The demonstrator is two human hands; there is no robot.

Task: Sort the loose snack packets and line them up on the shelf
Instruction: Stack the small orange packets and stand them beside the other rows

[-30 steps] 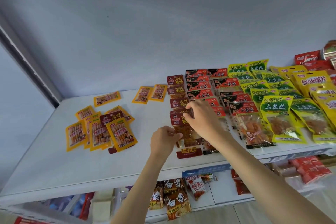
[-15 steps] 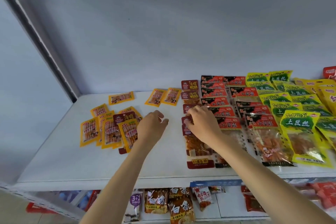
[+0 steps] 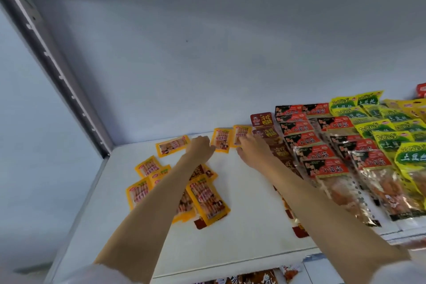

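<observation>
Both hands reach to the back of the white shelf (image 3: pixel 230 226), mid-frame: left hand (image 3: pixel 200 147) has fingers curled at the left edge of one small orange packet (image 3: pixel 221 140), right hand (image 3: pixel 252 150) lies w/ fingers spread on the next orange packet (image 3: pixel 241 134) just right of it; can't tell if either really grips. Loose orange packets (image 3: pixel 207 200) sit in a heap at lower left-center under the left forearm, one more (image 3: pixel 172 145) lies alone near the back. Red-black packets (image 3: pixel 322 157) & yellow-green packets (image 3: pixel 396 136) stand in overlapping rows at frame right.
</observation>
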